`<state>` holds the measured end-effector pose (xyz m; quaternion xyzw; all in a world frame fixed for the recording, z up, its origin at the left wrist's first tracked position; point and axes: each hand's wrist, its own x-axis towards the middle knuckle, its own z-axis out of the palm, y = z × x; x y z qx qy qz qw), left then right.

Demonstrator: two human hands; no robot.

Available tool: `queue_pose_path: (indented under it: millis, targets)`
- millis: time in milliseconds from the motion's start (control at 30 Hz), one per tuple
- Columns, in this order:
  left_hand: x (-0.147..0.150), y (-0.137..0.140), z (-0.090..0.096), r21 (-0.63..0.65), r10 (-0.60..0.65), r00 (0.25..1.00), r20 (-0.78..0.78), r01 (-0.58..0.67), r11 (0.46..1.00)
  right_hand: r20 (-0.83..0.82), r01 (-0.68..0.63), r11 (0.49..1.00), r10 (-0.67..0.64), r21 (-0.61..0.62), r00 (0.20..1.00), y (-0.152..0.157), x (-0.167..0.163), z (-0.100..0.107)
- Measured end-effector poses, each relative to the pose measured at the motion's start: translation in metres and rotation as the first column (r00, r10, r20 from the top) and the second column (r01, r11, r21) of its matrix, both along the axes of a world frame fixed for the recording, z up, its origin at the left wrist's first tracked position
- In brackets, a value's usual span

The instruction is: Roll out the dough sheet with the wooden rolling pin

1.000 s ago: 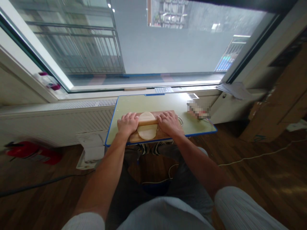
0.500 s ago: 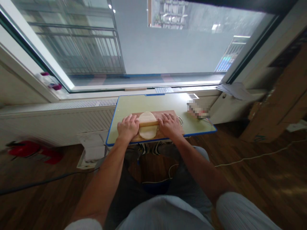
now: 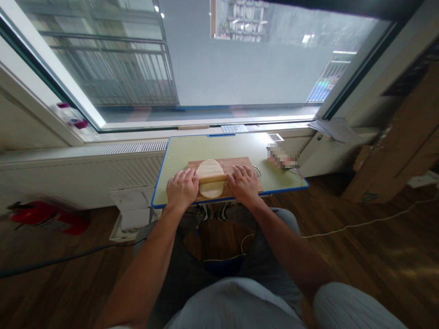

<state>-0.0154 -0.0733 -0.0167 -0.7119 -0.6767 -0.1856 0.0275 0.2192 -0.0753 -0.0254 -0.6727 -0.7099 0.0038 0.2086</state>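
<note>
A flat, pale oval of dough lies on a wooden cutting board, whose metal ring handle shows at the right. Across the dough runs a light wooden rolling pin. My left hand is closed over the pin's left end, and my right hand over its right end. Both ends of the pin are hidden under the fingers. The dough sticks out beyond the pin on the far and near sides.
The board rests on a small green table with a blue edge, close to a window. A blurred-out item sits at the table's right. A radiator stands behind, a red fire extinguisher at left, and a cardboard box at right.
Both hands and the rolling pin have shifted slightly toward me over the dough. The dough and board look about the same.
</note>
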Motion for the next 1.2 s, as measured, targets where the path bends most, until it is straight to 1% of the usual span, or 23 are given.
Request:
queue_pose_path:
  millis: [133,433,800,967,1200]
  targets:
    - [-0.002,-0.007,-0.004,0.005,-0.008,0.999,0.031,0.008,1.0,-0.011,-0.019,1.0,0.019,0.019,1.0,-0.005,0.002,-0.004]
    - [-0.006,-0.02,-0.017,0.062,-0.035,0.997,0.065,0.031,0.998,-0.009,-0.043,0.995,0.044,0.085,0.999,-0.018,0.006,-0.018]
    - [-0.005,-0.041,-0.019,0.084,-0.071,0.991,0.113,0.061,0.995,-0.006,-0.058,0.98,0.06,0.192,0.998,-0.036,0.008,-0.031]
    - [-0.002,-0.052,-0.02,0.095,-0.063,0.988,0.139,0.05,0.994,0.004,-0.051,0.974,0.052,0.219,0.999,-0.046,0.008,-0.036]
    - [0.0,-0.066,-0.028,0.161,-0.066,0.982,0.175,0.038,0.986,-0.017,-0.048,0.963,0.055,0.266,0.998,-0.058,0.011,-0.042]
